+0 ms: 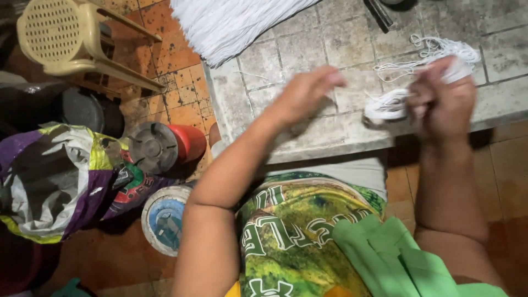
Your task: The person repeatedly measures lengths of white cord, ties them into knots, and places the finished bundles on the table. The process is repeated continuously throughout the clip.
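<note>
The right hand (443,96) was closed around a small bundle of white cord (391,104), with loose loops of the same cord lying just beyond it on the stone table (308,55). The left hand (305,93) was blurred beside it, fingers pinched narrow, and I cannot tell if it held a strand. Judging from this, only a small bundle was gathered, while the big sheaf of white strings (231,22) beyond the left hand looked untouched.

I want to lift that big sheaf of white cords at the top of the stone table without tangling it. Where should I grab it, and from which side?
Grip the big sheaf of white cords across its width, a little above the loose cut ends, coming from the open table side on its right. The strands run parallel there, so a wrap-around grasp probably keeps them together.
</note>
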